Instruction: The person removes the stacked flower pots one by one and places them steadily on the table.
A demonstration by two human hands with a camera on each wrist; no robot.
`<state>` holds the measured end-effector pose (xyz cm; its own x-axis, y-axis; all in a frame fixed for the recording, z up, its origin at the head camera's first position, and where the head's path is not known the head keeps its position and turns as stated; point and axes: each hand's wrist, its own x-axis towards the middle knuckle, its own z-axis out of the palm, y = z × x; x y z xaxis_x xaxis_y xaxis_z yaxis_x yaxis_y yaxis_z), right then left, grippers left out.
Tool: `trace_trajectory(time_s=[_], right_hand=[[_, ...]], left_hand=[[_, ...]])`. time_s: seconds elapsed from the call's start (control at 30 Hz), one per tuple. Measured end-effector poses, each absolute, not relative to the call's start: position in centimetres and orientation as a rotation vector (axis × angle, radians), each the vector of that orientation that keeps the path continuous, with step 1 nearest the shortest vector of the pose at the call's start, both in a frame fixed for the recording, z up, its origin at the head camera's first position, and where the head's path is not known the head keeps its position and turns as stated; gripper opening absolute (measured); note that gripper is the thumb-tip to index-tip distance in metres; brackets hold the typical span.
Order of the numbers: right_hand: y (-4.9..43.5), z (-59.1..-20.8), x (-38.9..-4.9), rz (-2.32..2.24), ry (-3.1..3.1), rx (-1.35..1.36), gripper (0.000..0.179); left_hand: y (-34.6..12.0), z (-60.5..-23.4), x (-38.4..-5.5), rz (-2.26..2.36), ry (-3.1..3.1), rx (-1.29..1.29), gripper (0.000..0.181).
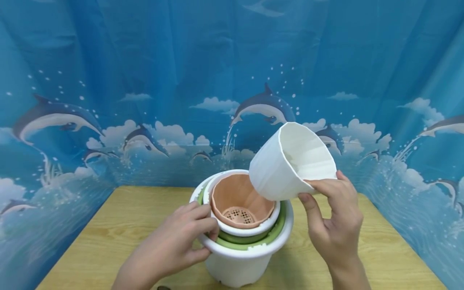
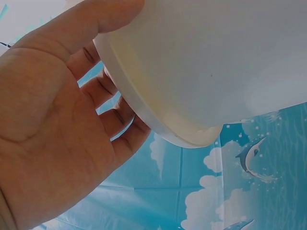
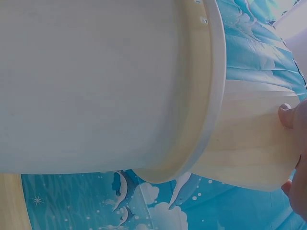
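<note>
While your right hand pinches the tilted white pot by its rim, right of centre, your left hand grips the large outer pot at lower centre. This stands on the surface, enclosing an orange pot.

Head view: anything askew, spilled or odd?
A small dark object at the bottom edge, left of the nested pots, looks stray; too cut off to identify. The tilted white pot is held by the right hand; no spill shows.

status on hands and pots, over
Left hand gripping outer white pot. Right hand pinching loose white pot by its edge, tilted. No obstruction visible.
</note>
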<state>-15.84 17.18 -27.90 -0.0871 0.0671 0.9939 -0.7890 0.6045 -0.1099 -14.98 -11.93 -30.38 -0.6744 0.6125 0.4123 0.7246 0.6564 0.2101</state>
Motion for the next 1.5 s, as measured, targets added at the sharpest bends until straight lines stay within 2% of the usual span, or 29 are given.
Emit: trace_trajectory(time_s=[1.03,1.33,1.5], right_hand=[[18.9,-28.7,-17.6,0.693,-1.529,0.504,0.05],[20.0,-29.5,-18.6,0.656,-1.591,0.481,0.046],[20.7,-30.3,-19.2,0.635,-1.642,0.453,0.037]], left_hand=[[-11.9,-30.1,-14.9,-0.542,-2.622,-1.061,0.034],[-11.9,-30.2,-14.9,-0.543,-2.607,-1.055,0.035],[-12.0,-30.2,-14.8,-0.539,-2.613,-1.049,0.034]])
